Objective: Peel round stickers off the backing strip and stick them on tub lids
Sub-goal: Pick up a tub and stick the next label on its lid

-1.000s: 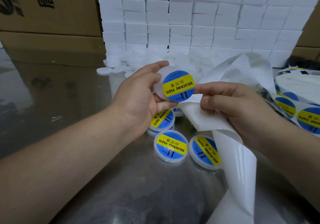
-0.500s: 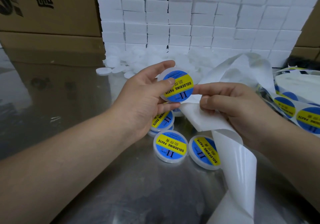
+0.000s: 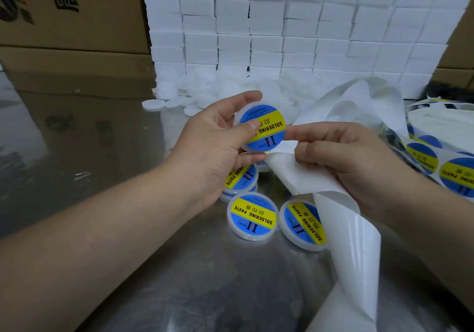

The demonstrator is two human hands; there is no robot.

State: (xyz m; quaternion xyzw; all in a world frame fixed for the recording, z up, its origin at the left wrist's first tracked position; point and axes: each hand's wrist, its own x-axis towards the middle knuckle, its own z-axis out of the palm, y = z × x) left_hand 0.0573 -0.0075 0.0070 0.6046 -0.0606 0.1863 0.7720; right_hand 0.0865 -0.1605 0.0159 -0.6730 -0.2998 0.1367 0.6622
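Two hands meet in the middle, above the shiny metal table. The left hand holds a white lid up with its face to the camera. Its fingers curl round the rim, and its thumb lies flat on the blue and yellow sticker that covers the lid. The right hand pinches the white backing strip between thumb and fingers. Its first finger points left, so the tip is just beside the lid's right edge, maybe touching it; I cannot tell. From that hand the bare strip hangs down toward the person. The part with more stickers on it runs off to the right, to the sticker roll. So the next sticker lies to the right of the right hand. The plain lids lie in a heap behind the left hand, by the wall of white boxes, and the left hand is the nearer one to that heap. A few done lids sit on the table right under the left hand, so I think the held lid only needs to go down a short way to join them. A second ago the thumb was off the sticker, at the lid's left side. Now it has slid onto the sticker, and the lid is tipped a bit more. The right hand has hardly moved.
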